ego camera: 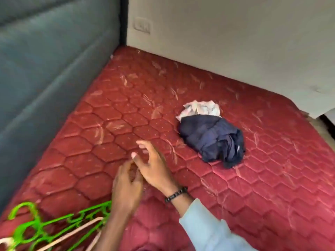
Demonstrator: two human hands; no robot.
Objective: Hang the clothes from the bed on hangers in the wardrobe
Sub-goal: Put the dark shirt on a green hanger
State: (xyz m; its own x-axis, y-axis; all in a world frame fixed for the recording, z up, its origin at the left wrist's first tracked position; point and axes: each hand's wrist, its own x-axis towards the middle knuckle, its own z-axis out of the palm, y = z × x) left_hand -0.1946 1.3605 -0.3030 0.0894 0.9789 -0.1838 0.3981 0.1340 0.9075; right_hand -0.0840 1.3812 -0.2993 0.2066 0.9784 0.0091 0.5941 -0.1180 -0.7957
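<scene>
At the near left corner of the bed (272,178) lie a green hanger (54,221) and a pale one (72,234), apparently set within reach for dressing. Just beyond, both hands hover over the mattress holding nothing: the left hand (126,187) with fingers loosely curled, the right hand (154,165) with fingers spread. Farther off, toward the far right edge, a crumpled navy garment (212,138) touches a whitish one (201,108), neither yet hung.
</scene>
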